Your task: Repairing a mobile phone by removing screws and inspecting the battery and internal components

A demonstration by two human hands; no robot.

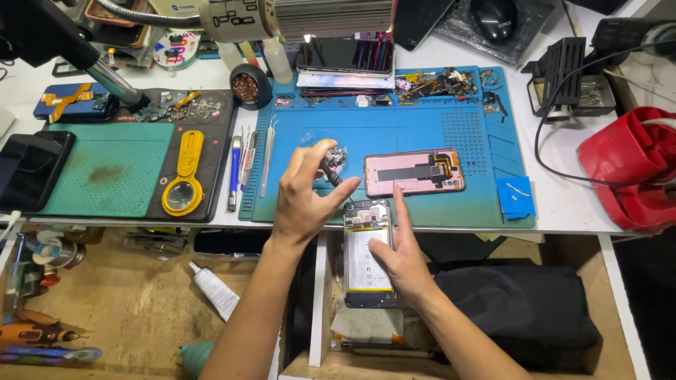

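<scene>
Bench: white worktop point(563, 204) under a blue silicone repair mat point(422, 127).
Left hand point(303, 200): fingers closed around a black-handled screwdriver point(331, 171).
Right hand point(398, 264): flat, steadying an opened phone point(366, 253) (white battery showing) at the near edge.
Advice: keep the driver upright, press lightly.

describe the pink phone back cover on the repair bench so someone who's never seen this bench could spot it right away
Start at the big blue work mat covering the middle of the white bench. Near its front edge, just beyond the opened phone that the right hand steadies, lies the pink back cover, flat and lengthwise. It is the only pink slab there, with a dark part and orange flex across its inner face.
</scene>
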